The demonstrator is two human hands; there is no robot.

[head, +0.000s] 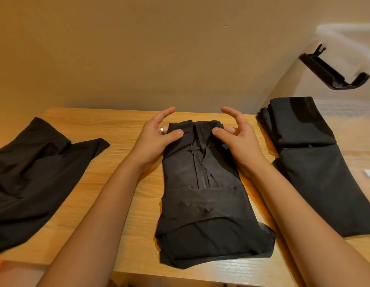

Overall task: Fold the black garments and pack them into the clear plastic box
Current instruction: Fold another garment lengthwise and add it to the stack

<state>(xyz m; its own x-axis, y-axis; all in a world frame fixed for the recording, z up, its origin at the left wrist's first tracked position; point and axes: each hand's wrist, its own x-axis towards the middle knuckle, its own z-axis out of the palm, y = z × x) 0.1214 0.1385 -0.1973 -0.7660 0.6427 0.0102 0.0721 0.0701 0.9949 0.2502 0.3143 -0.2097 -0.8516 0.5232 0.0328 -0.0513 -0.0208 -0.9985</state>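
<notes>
Near edge: wooden counter [126,204], light grain. Both bare forearms enter from the bottom of the view and run forward along either side of the work piece.

Centre: folded black garment [200,220], a long narrow packet lying flat on the counter with its near end close to the counter edge. A band of the fabric is folded across its lower half. A zipper [201,172] runs up the middle above the band.

Far end of the packet: left hand [157,139] at the far left corner, thumb flat on top of the cloth, lower fingers curled at the edge, index finger lifted free. The grip is clamped on that corner. A gold ring [161,130] sits on one finger. Right hand [240,141] mirrors it at the far right corner, thumb on top, fingers curled at the edge, grip clamped on the cloth. I cannot tell whether the fingers go under the fabric.

Left side: loose black pile [34,168], unfolded and rumpled, well apart from the packet.

Right side: folded stack [310,168] of black garments, lying just beside the right forearm.

Far right: clear plastic box [341,38], blurred, with a black latch [333,71] on it. Whether the stack lies inside it cannot be told.

Behind: plain tan wall [138,48].
</notes>
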